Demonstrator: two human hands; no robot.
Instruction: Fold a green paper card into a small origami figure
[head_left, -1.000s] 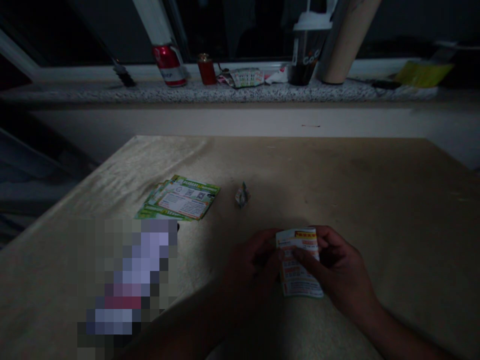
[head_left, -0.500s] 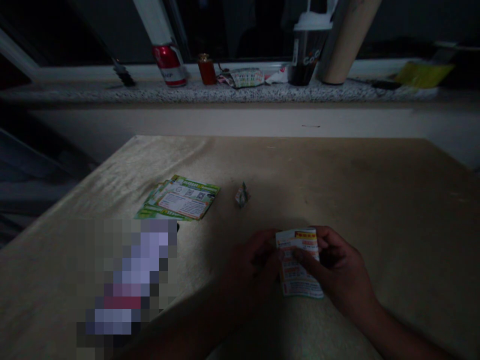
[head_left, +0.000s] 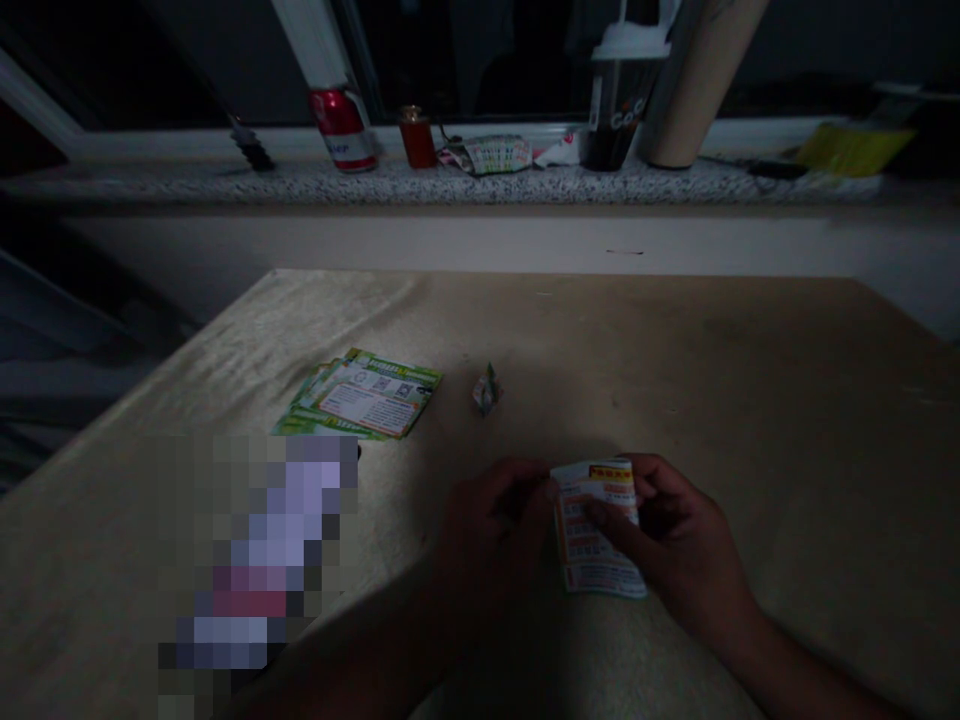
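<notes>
Above the near part of the table, a folded printed leaflet (head_left: 596, 545) with orange, yellow and white print is held upright between my hands. My right hand (head_left: 690, 540) grips its right side, thumb pressed across the printed face and fingers behind. At the upper left edge, my left hand (head_left: 499, 520) pinches the paper between thumb and fingers; this hand is in deep shadow. Farther off to the left lies a fanned stack of green and white leaflets (head_left: 367, 395). A small folded paper piece (head_left: 487, 392) stands beyond my left hand.
A pixelated, blurred-out object (head_left: 277, 545) lies on the table (head_left: 750, 380) at left. Along the granite windowsill (head_left: 405, 190) stand a red can (head_left: 343, 130), an orange lighter (head_left: 417, 138), crumpled wrappers (head_left: 491, 155), a lidded drink cup (head_left: 619, 105) and a beige cylinder (head_left: 701, 85).
My left hand has shifted slightly left and up along the leaflet's edge. My right hand keeps its grip, and the leaflet stays almost in place.
</notes>
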